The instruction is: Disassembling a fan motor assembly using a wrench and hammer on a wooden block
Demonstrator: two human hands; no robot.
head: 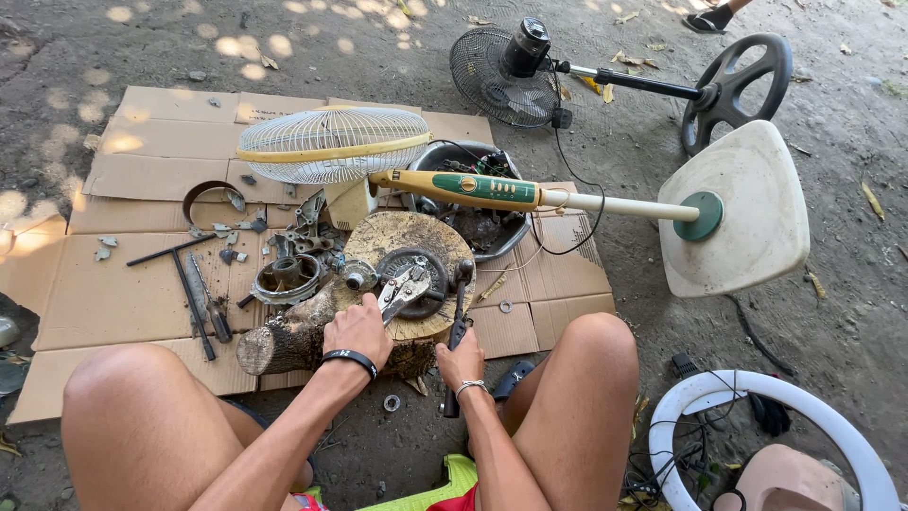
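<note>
1. My left hand (pixel 357 329) is closed around the handles of a pair of pliers (pixel 403 289), whose jaws rest on a dark round metal part (pixel 416 276) lying on top of a wood stump (pixel 409 248).
2. My right hand (pixel 461 360) is wrapped around the black handle of a screwdriver (pixel 458 331); its shaft points up toward the right edge of that round part.
3. The stump stands on flattened cardboard (pixel 142 151) between my bare knees, and a short log (pixel 284 339) leans against its left side.
4. Just left of the stump lie a metal ring-shaped piece (pixel 286 278) and small scraps, then a T-shaped wrench (pixel 184 274) farther left.
5. Behind the stump a white stand fan (pixel 331 144) lies on its side, with its green and cream pole (pixel 492 191) running right to a pale base (pixel 747 213).
6. A metal bowl (pixel 473 203) holding wires and parts sits under the pole.
7. A black fan (pixel 506 61) lies on the dirt farther back.
8. A white ring (pixel 757 393) lies by my right knee.
</note>
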